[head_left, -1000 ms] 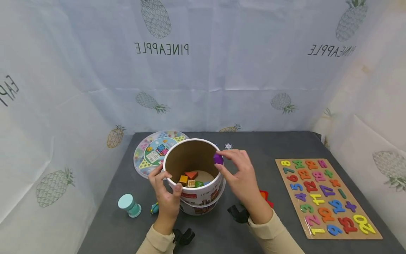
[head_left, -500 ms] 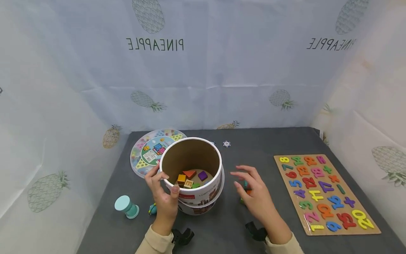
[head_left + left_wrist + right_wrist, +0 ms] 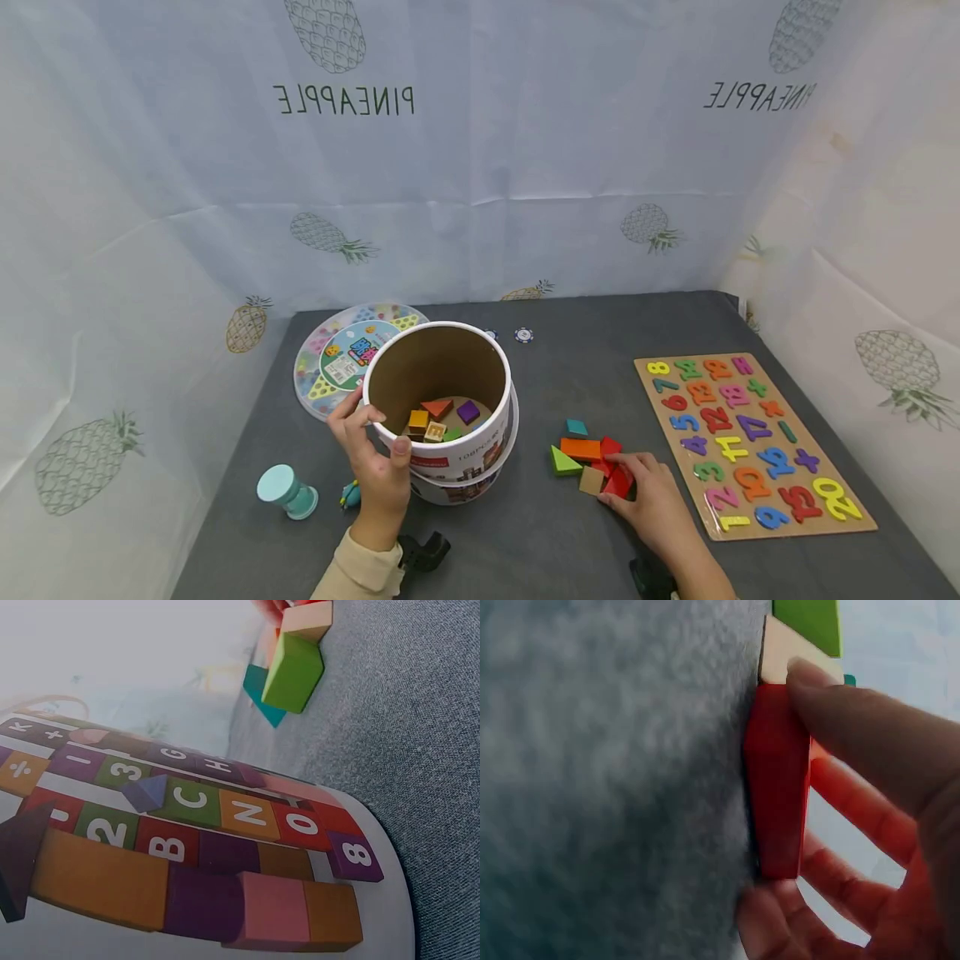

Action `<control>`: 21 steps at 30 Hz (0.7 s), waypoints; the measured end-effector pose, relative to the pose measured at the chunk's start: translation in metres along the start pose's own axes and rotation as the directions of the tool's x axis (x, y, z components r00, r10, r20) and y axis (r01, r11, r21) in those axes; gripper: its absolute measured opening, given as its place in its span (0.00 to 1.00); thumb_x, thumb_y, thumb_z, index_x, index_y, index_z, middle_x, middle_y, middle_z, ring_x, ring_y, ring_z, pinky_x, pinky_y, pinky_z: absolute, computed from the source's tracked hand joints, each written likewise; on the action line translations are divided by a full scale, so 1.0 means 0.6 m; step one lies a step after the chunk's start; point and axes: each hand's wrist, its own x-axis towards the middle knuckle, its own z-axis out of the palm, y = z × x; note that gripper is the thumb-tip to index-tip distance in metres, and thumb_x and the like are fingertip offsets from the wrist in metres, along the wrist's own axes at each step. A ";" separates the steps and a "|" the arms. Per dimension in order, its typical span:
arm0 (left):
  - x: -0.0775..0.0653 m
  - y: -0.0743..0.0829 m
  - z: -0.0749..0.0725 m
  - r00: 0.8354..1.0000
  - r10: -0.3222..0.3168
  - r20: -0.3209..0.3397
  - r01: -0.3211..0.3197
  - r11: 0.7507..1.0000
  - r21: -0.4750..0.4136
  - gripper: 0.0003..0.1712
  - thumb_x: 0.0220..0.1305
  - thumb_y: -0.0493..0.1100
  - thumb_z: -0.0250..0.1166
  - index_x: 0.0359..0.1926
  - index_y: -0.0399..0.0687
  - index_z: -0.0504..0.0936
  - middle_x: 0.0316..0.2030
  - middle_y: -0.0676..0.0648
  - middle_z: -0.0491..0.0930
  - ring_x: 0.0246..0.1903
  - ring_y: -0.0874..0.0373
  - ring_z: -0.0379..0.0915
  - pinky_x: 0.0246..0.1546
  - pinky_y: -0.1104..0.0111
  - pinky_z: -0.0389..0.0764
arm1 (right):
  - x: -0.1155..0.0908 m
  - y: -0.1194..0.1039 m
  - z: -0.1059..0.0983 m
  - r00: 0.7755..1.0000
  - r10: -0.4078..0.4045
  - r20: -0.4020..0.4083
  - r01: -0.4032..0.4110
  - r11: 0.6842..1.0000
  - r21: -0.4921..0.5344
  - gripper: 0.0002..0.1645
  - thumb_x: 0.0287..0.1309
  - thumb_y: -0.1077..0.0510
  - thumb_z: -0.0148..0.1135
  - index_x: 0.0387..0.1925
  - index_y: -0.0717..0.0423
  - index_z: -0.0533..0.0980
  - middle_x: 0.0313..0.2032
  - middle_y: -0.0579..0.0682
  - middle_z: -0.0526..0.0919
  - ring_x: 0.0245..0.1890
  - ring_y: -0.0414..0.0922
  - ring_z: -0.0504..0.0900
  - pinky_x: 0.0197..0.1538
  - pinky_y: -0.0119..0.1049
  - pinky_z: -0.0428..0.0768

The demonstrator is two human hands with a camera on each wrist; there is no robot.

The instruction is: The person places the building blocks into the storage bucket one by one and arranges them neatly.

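Note:
My left hand (image 3: 378, 479) grips the near left side of a white round bucket (image 3: 468, 467), thumb and fingers at its rim. The bucket is tilted toward me; its printed wall (image 3: 172, 945) fills much of the left wrist view. Inside lie a purple block (image 3: 468, 412), a red-orange triangle block (image 3: 437, 409), a yellow-orange block (image 3: 418, 422) and a few others. On the table to the right, my right hand (image 3: 660, 504) has thumb and fingers around a red block (image 3: 780, 780). Against that block sits a plain wooden block (image 3: 591, 481).
Beside the right hand are an orange block (image 3: 581, 450), a green triangle block (image 3: 564, 463) and a teal block (image 3: 576, 428). A number board (image 3: 750, 446) lies right. A round game board (image 3: 311, 367), poker chips (image 3: 523, 335) and a turquoise hourglass-shaped object (image 3: 288, 492) surround the bucket.
My right hand let the purple block go into the bucket, then moved right and down to the red blocks on the table. The left hand keeps its hold on the bucket.

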 end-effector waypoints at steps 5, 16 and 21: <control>-0.003 0.002 -0.004 1.000 -0.010 0.020 0.009 1.000 0.012 0.34 0.60 0.65 0.59 0.41 0.37 0.63 0.61 0.35 0.53 0.63 0.39 0.50 0.56 0.49 0.64 | -0.006 -0.008 -0.003 0.998 -0.049 0.032 0.051 0.998 -0.045 0.41 0.32 0.50 0.82 0.54 0.47 0.76 0.44 0.53 0.74 0.40 0.49 0.70 0.39 0.44 0.78; -0.003 0.006 -0.006 0.999 -0.024 0.049 0.022 0.999 0.034 0.33 0.61 0.64 0.59 0.42 0.38 0.64 0.62 0.37 0.52 0.64 0.40 0.48 0.53 0.39 0.62 | -0.015 -0.118 -0.107 0.818 -0.252 -0.518 0.381 0.911 0.157 0.27 0.41 0.60 0.78 0.47 0.49 0.79 0.53 0.53 0.70 0.51 0.51 0.69 0.46 0.37 0.71; 0.001 0.003 -0.007 0.998 -0.027 0.048 0.024 0.998 0.052 0.35 0.59 0.66 0.59 0.42 0.36 0.64 0.62 0.36 0.54 0.64 0.42 0.49 0.55 0.45 0.60 | 0.018 -0.239 -0.134 0.673 -0.467 -0.573 0.682 0.691 0.239 0.28 0.44 0.61 0.75 0.50 0.46 0.79 0.60 0.47 0.72 0.62 0.49 0.64 0.58 0.42 0.66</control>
